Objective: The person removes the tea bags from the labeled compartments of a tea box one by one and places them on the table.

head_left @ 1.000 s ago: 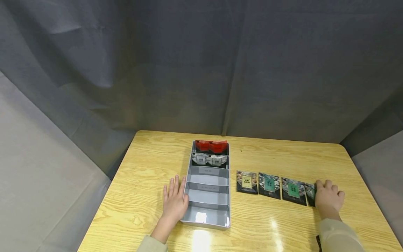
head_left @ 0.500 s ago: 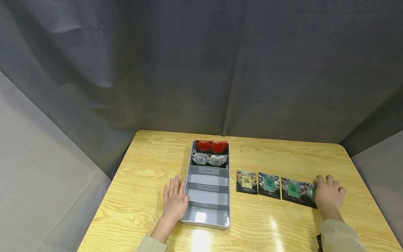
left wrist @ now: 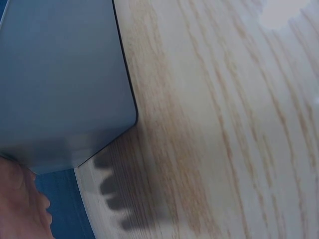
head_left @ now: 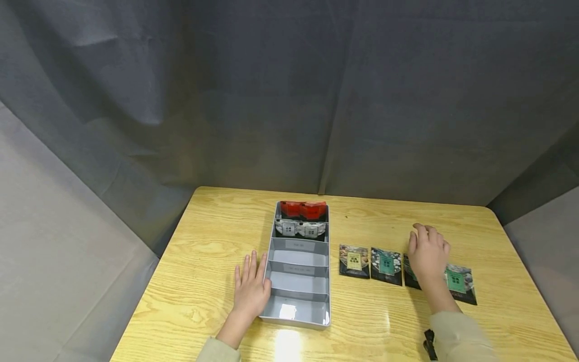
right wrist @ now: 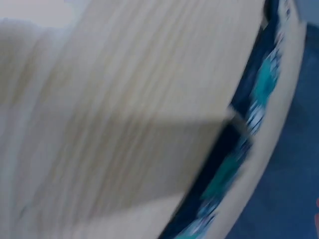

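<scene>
My left hand [head_left: 251, 294] lies with fingers extended along the left side of a grey divided tray [head_left: 330, 301], its thumb against the wall. The left wrist view has that hand [left wrist: 22, 201] beside the tray's corner [left wrist: 65, 89]. My right hand [head_left: 427, 254] hangs with loosely bent fingers over the row of sachets; nothing shows in its grasp. Its wrist partly hides a green-labelled sachet [head_left: 410, 274]. To its right lies another green-labelled sachet [head_left: 459, 282]; leftward are a teal-labelled sachet [head_left: 386, 266] and a yellow-labelled sachet [head_left: 354, 261]. The right wrist view is blurred.
Red sachets [head_left: 303, 210] stand in the tray's farthest compartment, with silver-white sachets [head_left: 300, 230] in the one before it. A black strap-like object [head_left: 429, 344] lies by the right sleeve. Dark grey curtain [head_left: 253, 125] borders the wooden table's [head_left: 217, 216] far edge.
My right hand has let go of the rightmost sachet and moved left and away from me. That sachet, earlier mostly covered, now lies uncovered at the row's end. My left hand stays put.
</scene>
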The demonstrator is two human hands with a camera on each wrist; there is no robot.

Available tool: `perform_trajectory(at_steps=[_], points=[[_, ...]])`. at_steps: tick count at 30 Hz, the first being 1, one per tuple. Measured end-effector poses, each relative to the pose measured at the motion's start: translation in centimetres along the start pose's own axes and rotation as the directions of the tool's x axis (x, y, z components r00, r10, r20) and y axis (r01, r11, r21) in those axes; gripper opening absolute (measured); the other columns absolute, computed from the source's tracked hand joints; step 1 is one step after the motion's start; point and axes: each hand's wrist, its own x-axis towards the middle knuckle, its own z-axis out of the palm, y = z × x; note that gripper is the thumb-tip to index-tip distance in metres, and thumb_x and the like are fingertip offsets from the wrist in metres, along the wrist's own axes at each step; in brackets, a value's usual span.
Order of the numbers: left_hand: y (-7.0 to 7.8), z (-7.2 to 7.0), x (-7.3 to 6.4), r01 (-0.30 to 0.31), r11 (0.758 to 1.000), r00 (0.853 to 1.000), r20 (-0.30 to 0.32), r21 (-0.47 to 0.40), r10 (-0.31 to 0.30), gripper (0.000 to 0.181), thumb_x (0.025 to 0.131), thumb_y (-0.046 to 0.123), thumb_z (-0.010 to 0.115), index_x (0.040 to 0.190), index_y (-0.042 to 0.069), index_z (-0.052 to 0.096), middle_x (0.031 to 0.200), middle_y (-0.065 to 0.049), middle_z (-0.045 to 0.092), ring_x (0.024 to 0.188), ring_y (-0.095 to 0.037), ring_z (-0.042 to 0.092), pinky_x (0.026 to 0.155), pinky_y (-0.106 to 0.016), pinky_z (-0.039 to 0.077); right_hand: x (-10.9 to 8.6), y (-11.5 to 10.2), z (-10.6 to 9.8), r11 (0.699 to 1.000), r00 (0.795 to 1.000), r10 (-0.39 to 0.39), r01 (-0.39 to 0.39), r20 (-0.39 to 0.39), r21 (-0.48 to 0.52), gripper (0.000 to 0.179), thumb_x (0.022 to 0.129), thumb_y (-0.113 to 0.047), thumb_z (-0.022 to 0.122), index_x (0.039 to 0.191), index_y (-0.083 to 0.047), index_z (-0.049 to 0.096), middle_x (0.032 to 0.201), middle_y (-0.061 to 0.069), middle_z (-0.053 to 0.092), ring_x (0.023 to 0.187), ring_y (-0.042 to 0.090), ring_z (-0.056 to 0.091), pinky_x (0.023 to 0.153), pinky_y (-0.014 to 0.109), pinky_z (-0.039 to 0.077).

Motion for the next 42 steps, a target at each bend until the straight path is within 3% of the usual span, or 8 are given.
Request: perform_trajectory(at_steps=[3, 7, 15, 21, 27, 42], points=[[0.0, 0.1, 0.1, -0.003, 1.000, 1.000, 0.000, -0.003, 0.003, 0.056, 0.092, 0.022, 0.036, 0.146, 0.013, 0.023, 0.152, -0.016, 0.012, 0.139, -0.031, 0.003, 0.109, -0.054, -0.001, 0.3, -2.4, 0.6, 0.995, 0.995, -0.072, 0.076, -0.067, 0.059, 0.025, 0.091, -0.012, 0.053, 0.115, -0.003, 0.054, 0.112, 0.023, 0.051, 0.104, 0.041, 0.045, 0.087, 0.057, 0.031], [-0.1, 0.1, 0.0, -0.001, 1.000, 1.000, 0.008, -0.002, 0.001, 0.056, 0.093, 0.022, 0.036, 0.146, 0.013, 0.023, 0.152, -0.015, 0.010, 0.139, -0.031, 0.002, 0.109, -0.054, 0.000, 0.4, -5.6, 1.6, 0.978, 0.982, -0.171, 0.179, -0.074, 0.106, 0.027, 0.088, -0.011, 0.059, 0.113, -0.005, 0.056, 0.109, 0.020, 0.053, 0.099, 0.039, 0.048, 0.088, 0.057, 0.031], [0.0, 0.0, -0.1, -0.002, 1.000, 1.000, -0.002, 0.002, 0.002, 0.057, 0.092, 0.022, 0.036, 0.146, 0.014, 0.022, 0.152, -0.015, 0.010, 0.139, -0.031, 0.003, 0.109, -0.055, 0.002, 0.3, -11.6, 4.0, 0.923, 0.932, -0.359, 0.346, 0.052, 0.169, 0.030, 0.088, -0.016, 0.059, 0.117, -0.012, 0.055, 0.113, 0.013, 0.053, 0.103, 0.033, 0.049, 0.091, 0.054, 0.032], [-0.1, 0.1, -0.1, -0.001, 1.000, 1.000, -0.001, -0.002, 0.001, 0.057, 0.092, 0.022, 0.037, 0.146, 0.014, 0.023, 0.152, -0.015, 0.010, 0.139, -0.031, 0.002, 0.109, -0.054, 0.002, 0.2, -14.8, 5.6, 0.912, 0.907, -0.396, 0.368, 0.147, 0.183, 0.030, 0.088, -0.019, 0.061, 0.117, -0.018, 0.056, 0.115, 0.009, 0.051, 0.107, 0.029, 0.047, 0.092, 0.054, 0.029], [-0.1, 0.1, 0.0, 0.003, 1.000, 1.000, -0.001, 0.004, -0.003, 0.056, 0.092, 0.022, 0.036, 0.146, 0.014, 0.023, 0.152, -0.014, 0.009, 0.139, -0.031, 0.003, 0.109, -0.055, 0.002, 0.4, -16.6, 6.7, 0.912, 0.885, -0.407, 0.380, 0.224, 0.157, 0.030, 0.087, -0.019, 0.062, 0.116, -0.021, 0.058, 0.115, 0.008, 0.050, 0.110, 0.029, 0.045, 0.094, 0.055, 0.027], [0.0, 0.0, 0.0, 0.005, 1.000, 1.000, 0.007, -0.004, -0.005, 0.056, 0.092, 0.022, 0.035, 0.146, 0.013, 0.023, 0.152, -0.015, 0.010, 0.139, -0.031, 0.002, 0.109, -0.055, 0.002, 1.0, -17.2, 8.1, 0.883, 0.843, -0.464, 0.465, 0.272, 0.065, 0.013, 0.088, -0.023, 0.060, 0.100, -0.018, 0.064, 0.110, 0.007, 0.050, 0.105, 0.027, 0.046, 0.088, 0.049, 0.028]])
